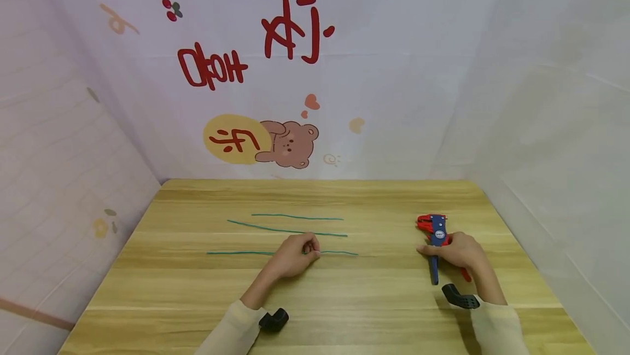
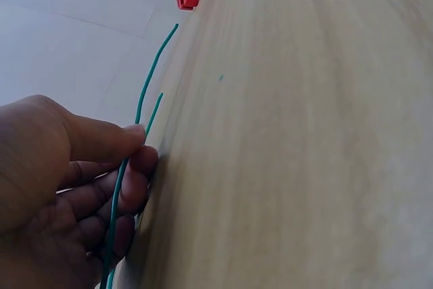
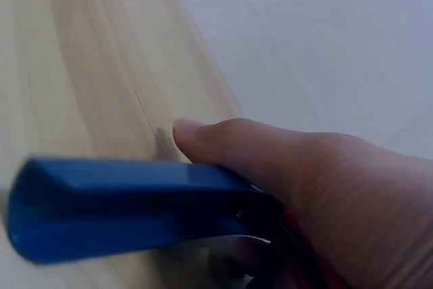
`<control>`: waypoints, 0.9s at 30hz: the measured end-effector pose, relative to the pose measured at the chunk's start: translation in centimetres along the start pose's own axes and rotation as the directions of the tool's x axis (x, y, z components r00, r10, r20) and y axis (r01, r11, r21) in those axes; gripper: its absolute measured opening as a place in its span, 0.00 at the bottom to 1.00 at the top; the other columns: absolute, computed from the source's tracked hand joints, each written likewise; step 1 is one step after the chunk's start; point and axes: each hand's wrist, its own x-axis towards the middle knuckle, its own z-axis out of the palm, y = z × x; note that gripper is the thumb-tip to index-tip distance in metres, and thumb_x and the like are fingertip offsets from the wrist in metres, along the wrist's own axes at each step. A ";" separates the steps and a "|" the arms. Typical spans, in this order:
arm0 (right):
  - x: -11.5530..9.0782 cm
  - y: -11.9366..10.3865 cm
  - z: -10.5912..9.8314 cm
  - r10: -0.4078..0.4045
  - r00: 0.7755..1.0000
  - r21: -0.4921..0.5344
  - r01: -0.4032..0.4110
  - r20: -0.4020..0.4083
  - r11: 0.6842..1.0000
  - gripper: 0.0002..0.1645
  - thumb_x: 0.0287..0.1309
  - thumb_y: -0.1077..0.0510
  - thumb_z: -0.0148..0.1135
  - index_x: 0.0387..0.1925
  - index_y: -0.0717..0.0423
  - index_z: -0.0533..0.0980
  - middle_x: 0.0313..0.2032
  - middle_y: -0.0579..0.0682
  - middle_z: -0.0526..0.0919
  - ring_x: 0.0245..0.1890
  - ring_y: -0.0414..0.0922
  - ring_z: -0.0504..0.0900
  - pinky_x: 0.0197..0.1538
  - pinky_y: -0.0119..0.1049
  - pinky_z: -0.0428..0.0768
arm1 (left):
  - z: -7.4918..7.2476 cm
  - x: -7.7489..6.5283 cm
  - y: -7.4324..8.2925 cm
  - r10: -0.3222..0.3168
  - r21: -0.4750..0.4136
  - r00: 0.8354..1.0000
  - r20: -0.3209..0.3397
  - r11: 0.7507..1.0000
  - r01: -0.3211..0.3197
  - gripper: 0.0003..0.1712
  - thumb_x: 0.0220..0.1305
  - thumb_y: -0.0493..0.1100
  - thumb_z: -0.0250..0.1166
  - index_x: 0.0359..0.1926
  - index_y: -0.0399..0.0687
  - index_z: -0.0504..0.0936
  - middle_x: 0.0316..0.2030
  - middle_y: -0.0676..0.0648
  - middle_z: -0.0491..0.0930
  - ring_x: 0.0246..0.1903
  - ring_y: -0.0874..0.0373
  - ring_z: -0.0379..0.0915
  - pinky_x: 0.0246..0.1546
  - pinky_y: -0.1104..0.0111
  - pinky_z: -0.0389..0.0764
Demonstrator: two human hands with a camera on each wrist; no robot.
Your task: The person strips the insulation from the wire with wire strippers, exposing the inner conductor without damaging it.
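Near the table's middle, my left hand [image 1: 293,256] pinches the nearest green wire [image 1: 236,253] between thumb and fingers. That wire extends out on both sides of the hand. Behind it lie a middle green wire [image 1: 268,228], close by my fingertips in the head view, and a shorter far green wire [image 1: 305,217]. In the left wrist view, the pinched wire [image 2: 114,214] runs up past my thumb. On the right, my right hand [image 1: 461,250] grips a red and blue wire stripper [image 1: 438,228], its head pointing away. The right wrist view shows its blue handle [image 3: 135,174] below my thumb.
The wooden table [image 1: 364,311] reaches back to a white printed cloth wall [image 1: 394,125], with cloth on both sides too. A black wrist mount [image 1: 273,320] sits at the left sleeve, another mount [image 1: 460,296] at the right.
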 end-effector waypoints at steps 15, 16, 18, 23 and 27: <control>0.0 0.1 -0.5 -0.037 0.999 0.192 0.033 0.020 0.981 0.27 0.53 0.35 0.74 0.33 0.55 0.86 0.32 0.49 0.79 0.37 0.46 0.71 0.37 0.35 0.67 | -0.2 -0.1 0.2 0.038 0.001 0.999 0.033 0.999 -0.038 0.06 0.70 0.38 0.65 0.40 0.52 0.87 0.29 0.56 0.81 0.27 0.66 0.71 0.34 0.72 0.73; 0.0 0.0 -0.5 -0.037 0.999 0.199 0.032 0.025 0.980 0.27 0.54 0.35 0.74 0.33 0.55 0.86 0.32 0.49 0.80 0.37 0.47 0.71 0.37 0.35 0.67 | -0.2 -0.1 0.2 0.038 0.002 0.999 0.033 0.999 -0.038 0.05 0.70 0.39 0.65 0.39 0.53 0.87 0.28 0.57 0.81 0.27 0.66 0.71 0.34 0.72 0.73; 0.0 -0.2 -0.5 -0.034 0.999 0.216 0.026 0.036 0.976 0.26 0.54 0.36 0.74 0.32 0.55 0.85 0.31 0.48 0.79 0.38 0.46 0.71 0.37 0.34 0.67 | -0.2 -0.1 0.2 0.039 0.005 0.999 0.032 0.999 -0.039 0.05 0.70 0.41 0.66 0.38 0.54 0.87 0.27 0.57 0.81 0.27 0.66 0.71 0.33 0.72 0.73; 0.1 -0.5 -0.2 -0.056 0.997 0.273 0.038 0.060 0.961 0.25 0.58 0.38 0.73 0.35 0.57 0.85 0.30 0.47 0.80 0.37 0.44 0.71 0.38 0.34 0.67 | -0.2 -0.1 0.2 0.043 0.005 0.999 0.027 0.999 -0.043 0.05 0.71 0.43 0.67 0.37 0.54 0.88 0.27 0.58 0.80 0.27 0.66 0.70 0.32 0.72 0.72; 0.4 -0.8 0.3 -0.082 0.994 0.321 0.056 0.067 0.945 0.25 0.61 0.40 0.70 0.41 0.59 0.85 0.31 0.46 0.80 0.36 0.44 0.70 0.39 0.34 0.66 | -0.2 -0.1 0.0 0.047 0.014 0.998 0.029 0.999 -0.048 0.05 0.71 0.44 0.67 0.36 0.55 0.88 0.26 0.58 0.79 0.26 0.67 0.69 0.32 0.72 0.72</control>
